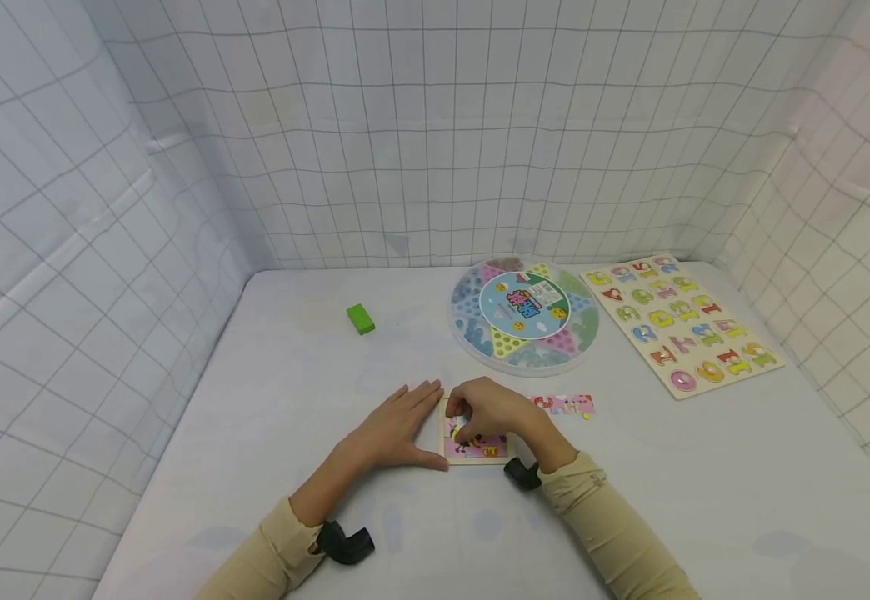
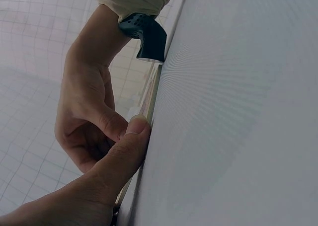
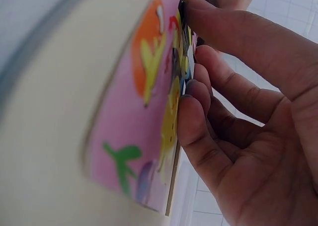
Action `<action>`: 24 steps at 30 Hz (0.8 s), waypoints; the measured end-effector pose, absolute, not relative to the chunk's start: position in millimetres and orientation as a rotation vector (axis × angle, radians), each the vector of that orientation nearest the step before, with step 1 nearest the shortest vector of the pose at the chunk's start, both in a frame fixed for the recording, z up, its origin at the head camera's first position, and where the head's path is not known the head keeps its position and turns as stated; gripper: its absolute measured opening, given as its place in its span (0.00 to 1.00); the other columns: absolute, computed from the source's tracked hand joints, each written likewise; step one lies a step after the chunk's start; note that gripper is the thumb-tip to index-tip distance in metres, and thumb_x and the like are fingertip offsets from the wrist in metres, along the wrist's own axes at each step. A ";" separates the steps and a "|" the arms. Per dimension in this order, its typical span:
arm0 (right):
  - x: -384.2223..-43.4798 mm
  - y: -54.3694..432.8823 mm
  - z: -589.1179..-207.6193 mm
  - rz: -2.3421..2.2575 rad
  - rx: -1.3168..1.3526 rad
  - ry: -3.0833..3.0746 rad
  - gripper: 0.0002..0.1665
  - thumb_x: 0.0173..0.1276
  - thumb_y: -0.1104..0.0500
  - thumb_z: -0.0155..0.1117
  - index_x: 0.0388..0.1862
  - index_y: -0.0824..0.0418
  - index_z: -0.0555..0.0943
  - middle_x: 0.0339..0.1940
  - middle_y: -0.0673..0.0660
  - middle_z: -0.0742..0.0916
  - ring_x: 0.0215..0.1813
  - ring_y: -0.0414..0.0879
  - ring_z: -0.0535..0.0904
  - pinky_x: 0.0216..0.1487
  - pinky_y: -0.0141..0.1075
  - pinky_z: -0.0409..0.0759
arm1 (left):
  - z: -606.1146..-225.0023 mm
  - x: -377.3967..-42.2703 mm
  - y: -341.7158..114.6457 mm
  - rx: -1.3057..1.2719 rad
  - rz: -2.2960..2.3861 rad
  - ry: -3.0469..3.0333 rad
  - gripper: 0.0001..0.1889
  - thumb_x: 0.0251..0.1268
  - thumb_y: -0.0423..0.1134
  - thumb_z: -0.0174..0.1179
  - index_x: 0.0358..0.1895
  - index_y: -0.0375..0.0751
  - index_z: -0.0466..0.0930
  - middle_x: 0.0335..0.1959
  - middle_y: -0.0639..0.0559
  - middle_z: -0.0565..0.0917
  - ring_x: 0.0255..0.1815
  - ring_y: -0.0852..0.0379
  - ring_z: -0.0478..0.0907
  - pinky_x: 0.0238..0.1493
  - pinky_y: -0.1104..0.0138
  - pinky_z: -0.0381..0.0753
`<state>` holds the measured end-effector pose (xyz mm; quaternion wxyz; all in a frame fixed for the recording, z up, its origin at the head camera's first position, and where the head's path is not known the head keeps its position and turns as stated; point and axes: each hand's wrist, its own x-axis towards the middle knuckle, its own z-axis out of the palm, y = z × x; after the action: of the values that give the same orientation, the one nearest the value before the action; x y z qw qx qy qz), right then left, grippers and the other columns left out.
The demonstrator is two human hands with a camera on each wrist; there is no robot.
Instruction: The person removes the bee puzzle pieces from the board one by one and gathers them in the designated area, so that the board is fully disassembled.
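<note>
A small wooden jigsaw puzzle board (image 1: pixel 480 464) lies flat on the table, showing a pink picture with a yellow-and-black bee. My left hand (image 1: pixel 397 429) rests against its left side, fingers straight and thumb at the near left corner. Over the board bends my right hand (image 1: pixel 491 408), with thumb and fingers curled down to a puzzle piece (image 3: pixel 171 121) and fingertips touching the picture. The hand hides part of the board and the piece's outline. Right of the board lie loose pink puzzle pieces (image 1: pixel 566 405), partly behind the right wrist.
A round Chinese checkers set (image 1: pixel 472 337) lies beyond the board. Farther right is a wooden number board (image 1: pixel 648 321) with colourful pieces. A green block (image 1: pixel 361 318) sits at the back left. White grid-patterned cloth walls (image 1: pixel 427 133) enclose the table.
</note>
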<state>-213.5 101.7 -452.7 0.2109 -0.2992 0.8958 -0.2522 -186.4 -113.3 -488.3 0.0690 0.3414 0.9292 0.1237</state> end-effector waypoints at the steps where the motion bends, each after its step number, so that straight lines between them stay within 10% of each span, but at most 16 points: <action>1: -213.4 101.9 -452.4 -0.704 -0.828 2.489 0.15 0.53 0.58 0.78 0.39 0.55 0.83 0.33 0.46 0.84 0.37 0.38 0.76 0.43 0.32 0.79 | -488.6 -186.6 -113.1 1.026 0.368 2.796 0.60 0.46 0.75 0.61 0.77 0.39 0.52 0.79 0.47 0.55 0.80 0.51 0.51 0.79 0.51 0.52; 24: -217.3 103.3 -453.2 -0.692 -0.833 2.471 0.14 0.54 0.60 0.76 0.40 0.56 0.84 0.32 0.47 0.83 0.35 0.38 0.75 0.40 0.31 0.78 | -490.1 -187.9 -112.5 1.015 0.360 2.798 0.60 0.46 0.75 0.61 0.77 0.39 0.53 0.79 0.47 0.56 0.80 0.50 0.51 0.79 0.51 0.52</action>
<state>-217.3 103.3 -453.2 0.2202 -0.3013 0.8934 -0.2501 -187.9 -112.5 -490.1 0.0717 0.3377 0.9309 0.1198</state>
